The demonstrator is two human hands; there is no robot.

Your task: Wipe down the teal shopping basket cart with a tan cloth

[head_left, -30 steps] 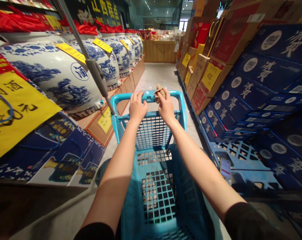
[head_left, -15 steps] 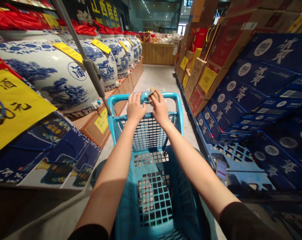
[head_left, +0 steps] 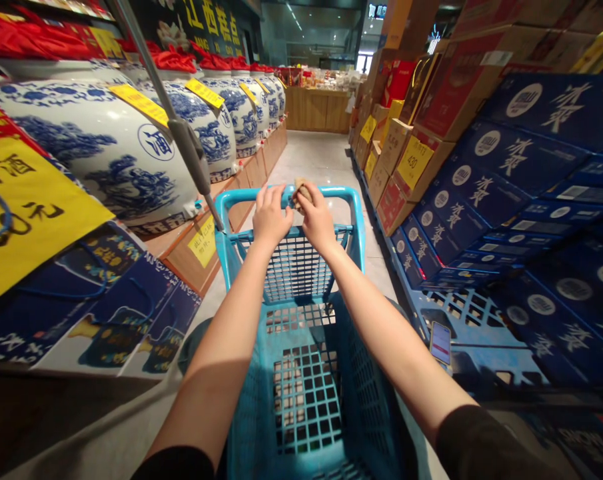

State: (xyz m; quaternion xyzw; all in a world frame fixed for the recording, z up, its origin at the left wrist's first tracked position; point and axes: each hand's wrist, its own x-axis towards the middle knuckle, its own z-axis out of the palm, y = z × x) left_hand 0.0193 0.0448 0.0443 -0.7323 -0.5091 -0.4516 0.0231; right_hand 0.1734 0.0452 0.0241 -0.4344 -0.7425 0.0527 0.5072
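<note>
We find the left hand laid over the bar of a smooth blue plastic handle, its fingers across the top and its thumb apart; we cannot tell whether the fingertips close beneath. We find the right hand just beside it, thumb and fingers clamped on a crumpled tan cloth; this cloth is at the middle of the handle, between the hands. The handle belongs to a blue plastic shopping trolley with a grid-patterned floor; its basket lies below the forearms, on the near side.

To the left we note a slanting grey metal pole, its lower end at the trolley's left edge; behind it stand large white ceramic jars painted in blue, topped with bunched red fabric. To the right we note stacked dark blue printed boxes on a light blue plastic pallet; a slim smartphone, its screen lit, lies on the pallet near the right forearm; red and brown cardboard cartons rise farther along.
</note>
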